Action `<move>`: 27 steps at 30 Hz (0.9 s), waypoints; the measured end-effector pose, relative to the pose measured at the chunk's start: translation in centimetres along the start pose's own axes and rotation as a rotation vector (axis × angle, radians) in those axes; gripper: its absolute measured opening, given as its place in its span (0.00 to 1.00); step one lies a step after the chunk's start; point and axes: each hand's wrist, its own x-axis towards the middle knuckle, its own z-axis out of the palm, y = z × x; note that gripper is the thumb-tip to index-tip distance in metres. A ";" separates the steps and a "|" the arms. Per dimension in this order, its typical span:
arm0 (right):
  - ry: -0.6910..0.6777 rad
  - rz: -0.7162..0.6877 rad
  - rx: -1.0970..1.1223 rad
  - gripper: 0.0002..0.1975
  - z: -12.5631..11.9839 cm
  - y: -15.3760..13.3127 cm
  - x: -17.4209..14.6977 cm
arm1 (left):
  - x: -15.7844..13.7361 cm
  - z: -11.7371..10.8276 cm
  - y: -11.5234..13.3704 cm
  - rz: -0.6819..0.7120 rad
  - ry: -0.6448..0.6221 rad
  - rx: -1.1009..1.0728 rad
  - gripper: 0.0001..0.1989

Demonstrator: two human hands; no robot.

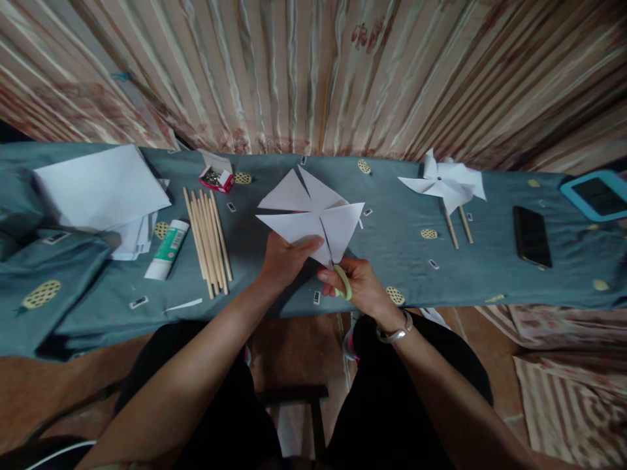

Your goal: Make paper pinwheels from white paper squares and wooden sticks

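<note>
A white paper square (298,225) with slits running from its corners toward the middle is held above the cloth-covered table. My left hand (288,260) pinches its near left part, thumb on top. In my right hand (356,281) is a pair of scissors (347,285) with pale yellow-green handles, its fingers closed around them. The scissors sit at the paper's near corner, by the open slit there; their blades are mostly hidden by the paper and fingers.
Wooden sticks (208,241), a glue stick (167,250), a red box of small metal pieces (217,177) and white paper sheets (102,186) lie left. Rightward are paper pinwheels (443,183) on sticks, a phone (532,236) and a blue-framed tablet (600,196). A curtain (313,78) hangs behind.
</note>
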 end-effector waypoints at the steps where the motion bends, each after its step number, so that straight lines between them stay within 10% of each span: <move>1: -0.006 0.006 0.008 0.23 0.1 0.0 0.0 | 0.0 0.0 0.1 -0.009 0.004 -0.006 0.14; 11: -0.207 0.148 -0.176 0.24 -3.5 -0.1 -2.8 | 1.1 -1.1 0.6 -0.052 0.116 -0.147 0.15; 20: 0.556 0.065 -1.063 0.24 -9.8 0.5 -3.9 | -0.1 -0.7 -0.6 -0.219 0.073 -0.197 0.19; 27: 0.577 0.057 -1.307 0.17 -9.7 0.8 -2.9 | -0.6 -0.4 -1.7 -0.267 -0.058 -0.091 0.20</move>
